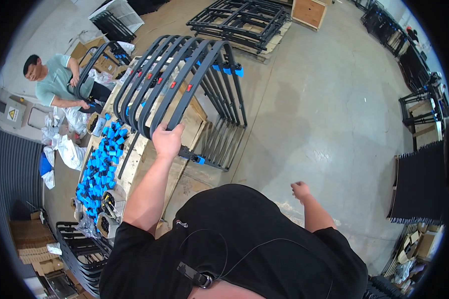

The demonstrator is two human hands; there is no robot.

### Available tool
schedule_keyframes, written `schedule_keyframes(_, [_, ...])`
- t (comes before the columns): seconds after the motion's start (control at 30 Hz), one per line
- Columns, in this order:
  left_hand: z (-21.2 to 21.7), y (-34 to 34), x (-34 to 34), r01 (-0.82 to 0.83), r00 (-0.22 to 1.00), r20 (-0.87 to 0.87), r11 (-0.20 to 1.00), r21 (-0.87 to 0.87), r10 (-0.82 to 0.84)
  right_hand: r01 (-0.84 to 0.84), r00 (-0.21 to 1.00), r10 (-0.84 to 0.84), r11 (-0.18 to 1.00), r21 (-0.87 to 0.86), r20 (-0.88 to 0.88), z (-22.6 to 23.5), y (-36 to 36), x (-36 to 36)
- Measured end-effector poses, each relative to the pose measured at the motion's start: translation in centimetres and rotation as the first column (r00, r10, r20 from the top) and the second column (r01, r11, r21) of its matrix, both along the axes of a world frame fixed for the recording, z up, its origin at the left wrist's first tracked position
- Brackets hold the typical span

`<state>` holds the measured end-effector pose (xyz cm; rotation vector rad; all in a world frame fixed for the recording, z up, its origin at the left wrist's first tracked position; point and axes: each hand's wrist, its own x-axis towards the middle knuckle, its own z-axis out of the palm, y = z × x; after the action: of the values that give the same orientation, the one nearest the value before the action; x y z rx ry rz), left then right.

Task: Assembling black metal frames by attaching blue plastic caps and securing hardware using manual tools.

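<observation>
My left hand (167,140) reaches forward and is closed on the lower bend of the nearest black metal frame (188,99). That frame stands in a row of several matching U-shaped frames, with small red parts on their bars and blue-and-black fittings (228,69) on the far side. The row rests against the edge of a wooden worktable (140,158). Out to the right, over the floor, my right hand (300,191) hangs with its fingers curled in; nothing shows in it.
Many blue-and-black plastic fittings (101,162) cover the table's left part, near small bags of parts (113,202). Across it a co-worker (60,82) handles another black frame. More frames lie on a pallet (239,22) at the back; black stacks (418,184) line the right side.
</observation>
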<state>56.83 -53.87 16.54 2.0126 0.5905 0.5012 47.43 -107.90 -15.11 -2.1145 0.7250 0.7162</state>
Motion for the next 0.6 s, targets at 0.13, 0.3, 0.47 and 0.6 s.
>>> schedule_keyframes(0.13, [1.3, 1.0, -0.8, -0.001, 0.998, -0.059, 0.999, 0.044, 0.003, -0.147, 0.988, 0.143, 0.987, 0.07, 0.048, 3.3, 5.2, 4.0])
schedule_keyframes(0.3, [2.3, 1.4, -1.9, 0.062, 0.994, -0.088, 0.997, 0.054, -0.058, -0.237, 0.971, 0.237, 0.971, -0.029, 0.014, 2.0, 5.2, 4.3])
schedule_keyframes(0.47, [1.9, 5.2, -7.9, 0.09, 0.995, 0.039, 0.993, 0.078, -0.093, -0.316, 0.889, 0.275, 0.947, -0.055, -0.365, 1.2, 5.0, 3.5])
schedule_keyframes(0.6, [-4.1, 9.6, -19.3, -0.041, 0.98, -0.199, 0.997, -0.065, 0.027, -0.362, 0.878, 0.327, 0.932, -0.036, -0.35, -0.3, 9.4, 3.2])
